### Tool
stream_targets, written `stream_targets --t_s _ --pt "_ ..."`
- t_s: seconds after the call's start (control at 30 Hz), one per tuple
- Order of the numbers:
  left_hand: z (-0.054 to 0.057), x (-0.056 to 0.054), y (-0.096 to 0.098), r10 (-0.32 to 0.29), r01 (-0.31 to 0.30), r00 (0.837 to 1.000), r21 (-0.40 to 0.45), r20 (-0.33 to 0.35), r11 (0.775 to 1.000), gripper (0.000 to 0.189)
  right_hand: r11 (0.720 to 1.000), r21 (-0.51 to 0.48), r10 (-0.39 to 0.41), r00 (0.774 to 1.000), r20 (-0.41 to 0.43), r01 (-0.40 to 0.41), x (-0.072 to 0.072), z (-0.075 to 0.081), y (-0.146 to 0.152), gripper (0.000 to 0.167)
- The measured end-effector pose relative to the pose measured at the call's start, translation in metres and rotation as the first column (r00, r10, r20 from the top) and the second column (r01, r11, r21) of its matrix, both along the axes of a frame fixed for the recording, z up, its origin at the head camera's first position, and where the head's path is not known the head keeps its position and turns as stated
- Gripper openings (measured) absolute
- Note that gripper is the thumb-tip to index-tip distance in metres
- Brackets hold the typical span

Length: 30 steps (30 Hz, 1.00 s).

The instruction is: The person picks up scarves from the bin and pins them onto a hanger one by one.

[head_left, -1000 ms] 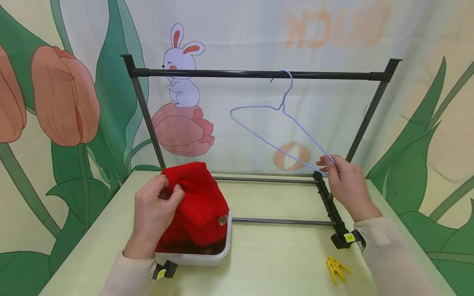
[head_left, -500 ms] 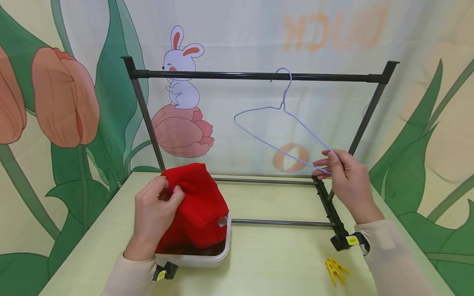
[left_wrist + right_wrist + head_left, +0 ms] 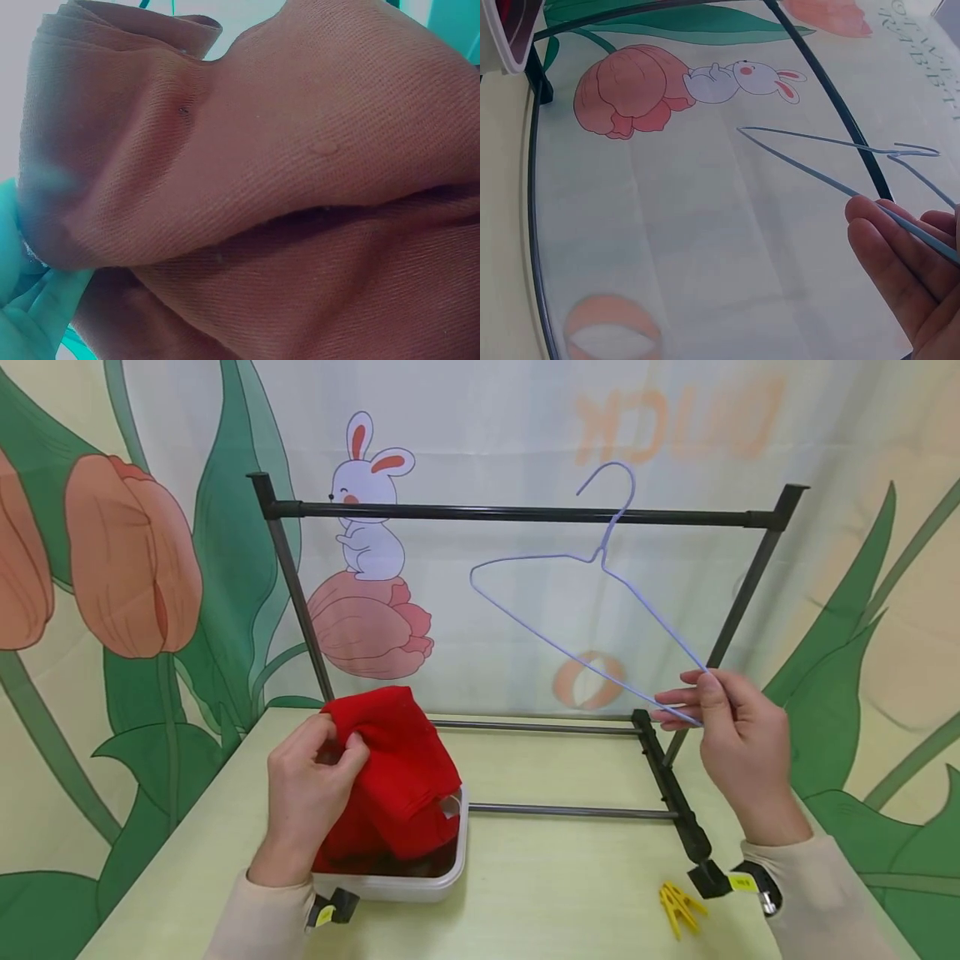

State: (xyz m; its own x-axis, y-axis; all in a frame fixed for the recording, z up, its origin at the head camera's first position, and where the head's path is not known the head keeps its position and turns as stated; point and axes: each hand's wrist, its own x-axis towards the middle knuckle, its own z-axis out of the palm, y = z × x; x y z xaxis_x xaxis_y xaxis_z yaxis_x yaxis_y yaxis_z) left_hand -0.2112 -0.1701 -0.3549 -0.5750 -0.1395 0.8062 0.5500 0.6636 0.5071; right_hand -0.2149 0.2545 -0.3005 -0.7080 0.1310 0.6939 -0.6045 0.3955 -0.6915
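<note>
My left hand (image 3: 307,785) pinches the top left edge of a folded red garment (image 3: 408,760), which is raised partly out of a white-rimmed box. A small pale label (image 3: 450,807) shows on the garment's lower right side. In the left wrist view the ribbed cloth (image 3: 262,135) nearly fills the picture, fingertips at its lower left. At the right, my right hand (image 3: 738,743) holds a lilac wire hanger (image 3: 540,557) by its right corner. The hanger's hook rises above the rack's top rail, its neck crossing before the rail in this view.
A black clothes rack (image 3: 450,512) stands across the light table (image 3: 555,877), its base bars lying on the top. The white box (image 3: 390,887) sits at the left front. Yellow clothespins (image 3: 681,907) lie at the right front. A printed curtain (image 3: 487,435) hangs behind.
The hanger's hook has come up off the rack's rail, and my right hand has moved right with it. My left hand and the red garment have barely shifted.
</note>
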Motion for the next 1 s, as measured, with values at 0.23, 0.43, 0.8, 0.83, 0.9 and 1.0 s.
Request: stream_targets --t_s 0.23,0.43,0.8,0.83,0.9,1.0 --pt "0.004 0.0 -0.003 -0.016 0.015 0.999 -0.01 -0.051 1.0 0.014 0.999 0.048 0.019 1.0 0.0 -0.019 0.015 -0.023 -0.004 0.03" --pt "0.019 0.001 -0.005 -0.046 0.047 0.996 0.014 -0.075 0.999 0.013 0.997 0.07 0.045 0.998 -0.05 -0.041 0.019 -0.049 -0.015 0.024" --pt "0.068 -0.001 0.014 -0.144 0.149 0.987 0.089 -0.066 0.985 0.008 0.992 -0.024 0.126 0.992 0.016 -0.126 0.03 -0.083 -0.041 0.024" --pt "0.071 -0.003 0.018 -0.155 0.161 0.985 0.088 -0.073 0.983 0.009 0.991 -0.038 0.132 0.991 0.022 -0.131 0.03 -0.085 -0.044 0.024" --pt "0.076 -0.006 0.026 -0.179 0.186 0.98 0.084 -0.09 0.979 0.009 0.988 -0.059 0.145 0.989 0.038 -0.142 0.033 -0.088 -0.051 0.025" --pt "0.08 -0.011 0.04 -0.214 0.22 0.972 0.056 -0.1 0.974 0.01 0.984 -0.079 0.163 0.985 0.063 -0.158 0.036 -0.092 -0.06 0.025"
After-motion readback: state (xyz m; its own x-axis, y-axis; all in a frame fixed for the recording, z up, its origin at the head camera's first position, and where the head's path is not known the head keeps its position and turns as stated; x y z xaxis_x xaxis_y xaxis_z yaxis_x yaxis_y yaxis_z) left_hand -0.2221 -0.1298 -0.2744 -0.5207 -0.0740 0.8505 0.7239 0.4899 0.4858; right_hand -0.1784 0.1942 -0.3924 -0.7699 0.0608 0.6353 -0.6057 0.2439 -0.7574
